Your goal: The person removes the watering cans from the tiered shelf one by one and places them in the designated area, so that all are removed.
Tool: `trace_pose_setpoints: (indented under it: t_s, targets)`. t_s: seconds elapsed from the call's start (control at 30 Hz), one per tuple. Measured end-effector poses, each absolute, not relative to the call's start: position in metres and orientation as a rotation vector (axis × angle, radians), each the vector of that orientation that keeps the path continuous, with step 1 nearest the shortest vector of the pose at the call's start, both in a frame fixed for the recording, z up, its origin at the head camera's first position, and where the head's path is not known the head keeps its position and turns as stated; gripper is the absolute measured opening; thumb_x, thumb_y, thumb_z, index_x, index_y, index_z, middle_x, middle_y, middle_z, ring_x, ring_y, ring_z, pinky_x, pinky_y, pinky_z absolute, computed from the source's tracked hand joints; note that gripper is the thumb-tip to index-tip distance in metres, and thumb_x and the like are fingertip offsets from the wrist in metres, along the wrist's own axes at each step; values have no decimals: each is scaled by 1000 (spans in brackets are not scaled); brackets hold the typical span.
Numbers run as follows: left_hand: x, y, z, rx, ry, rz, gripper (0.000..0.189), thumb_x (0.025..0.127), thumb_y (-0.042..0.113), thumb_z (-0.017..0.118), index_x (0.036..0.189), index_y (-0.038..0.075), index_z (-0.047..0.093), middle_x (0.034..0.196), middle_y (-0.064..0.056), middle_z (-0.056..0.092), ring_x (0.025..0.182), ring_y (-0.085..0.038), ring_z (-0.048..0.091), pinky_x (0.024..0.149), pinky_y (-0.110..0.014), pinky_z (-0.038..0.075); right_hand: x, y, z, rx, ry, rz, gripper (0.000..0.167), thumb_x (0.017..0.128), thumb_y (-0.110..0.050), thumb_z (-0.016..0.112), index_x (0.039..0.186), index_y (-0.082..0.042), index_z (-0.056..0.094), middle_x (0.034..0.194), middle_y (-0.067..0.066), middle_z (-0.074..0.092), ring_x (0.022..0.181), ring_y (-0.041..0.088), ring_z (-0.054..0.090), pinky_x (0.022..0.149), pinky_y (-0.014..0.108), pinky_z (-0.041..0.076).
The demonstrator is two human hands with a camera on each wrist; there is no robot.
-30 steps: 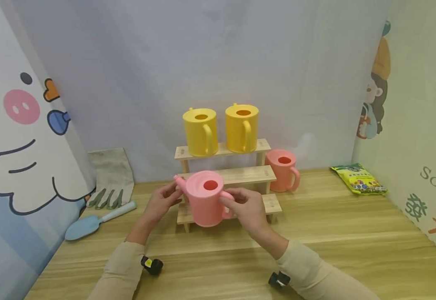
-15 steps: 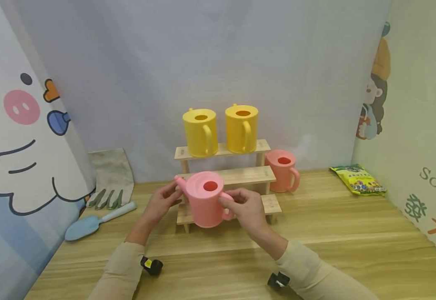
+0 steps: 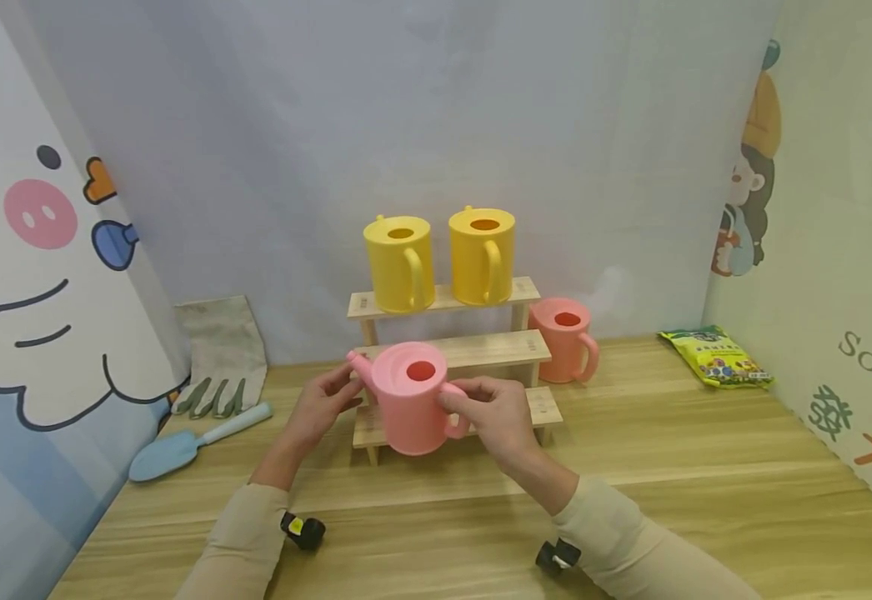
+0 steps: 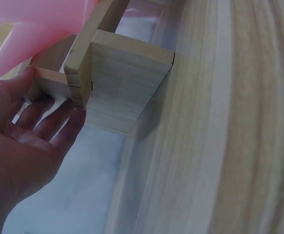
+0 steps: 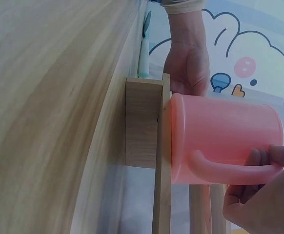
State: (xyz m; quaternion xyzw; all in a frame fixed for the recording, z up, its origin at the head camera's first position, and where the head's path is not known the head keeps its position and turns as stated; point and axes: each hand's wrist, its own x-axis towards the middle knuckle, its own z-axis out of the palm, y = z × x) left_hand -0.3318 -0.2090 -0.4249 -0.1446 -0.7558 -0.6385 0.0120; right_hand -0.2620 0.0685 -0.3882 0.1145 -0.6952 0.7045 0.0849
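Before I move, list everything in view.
Table: 1, wood-toned, beneath everything
Rack: 1, pale wood, toward the back
Held watering can: 1, pink, at bottom step
Yellow watering cans: 2, yellow, top step
Standing watering can: 1, pink, right of rack
Trowel: 1, light blue, left
Glove: 1 visible, grey-green, back left
Packet: 1, yellow-green, back right
Backdrop: 3 sides, pale, cartoon prints left and right
Wrist cameras: 2, black, one per wrist
Sleeves: 2, beige, foreground
Right hand: 1, bare, gripping handle
Left hand: 1, bare, near spout
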Motion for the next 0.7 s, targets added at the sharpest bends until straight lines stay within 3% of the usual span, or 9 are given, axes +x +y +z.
trace_pose_setpoints:
  t_s: [0.13, 0.3, 0.4, 0.57, 0.7]
  targets:
    - [-332, -210, -426, -466, -2352, -1992, 50, 104, 17, 58, 149, 0, 46, 153, -17, 43, 136, -33, 45, 106, -50, 46, -263, 69, -388, 371, -2052, 2127, 19, 84, -10, 82, 98, 2, 78, 83, 12, 74, 57, 26, 64, 66, 25, 57]
    - [-333, -210, -426, -483, -2328, -2011, 49, 103, 14, 58, 148, -3, 46, 154, -16, 41, 138, -31, 42, 105, -47, 48, -264, 70, -388, 416, -2060, 2092, 19, 84, -11, 82, 97, 1, 79, 86, 10, 75, 69, 20, 66, 65, 23, 55]
    - [-333, -210, -426, -480, -2331, -2012, 49, 103, 15, 58, 147, -4, 46, 154, -16, 40, 138, -31, 42, 105, -47, 48, -265, 72, -387, 469, -2068, 2060, 18, 84, -14, 82, 97, -1, 79, 86, 9, 75, 68, 23, 65, 62, 23, 52]
    - [-333, -211, -426, -463, -2350, -1991, 54, 102, 20, 62, 150, 2, 45, 153, -15, 43, 133, -28, 48, 105, -50, 47, -265, 79, -378, 553, -2010, 2049, 19, 87, -14, 81, 98, 2, 78, 85, 13, 75, 63, 25, 66, 64, 26, 57]
    - [-333, -212, -427, -474, -2351, -1980, 54, 102, 21, 62, 151, 6, 45, 152, -15, 45, 124, -18, 55, 104, -51, 47, -264, 89, -364, 581, -1945, 2057, 18, 88, -9, 79, 98, 5, 76, 84, 16, 74, 61, 23, 67, 62, 29, 60]
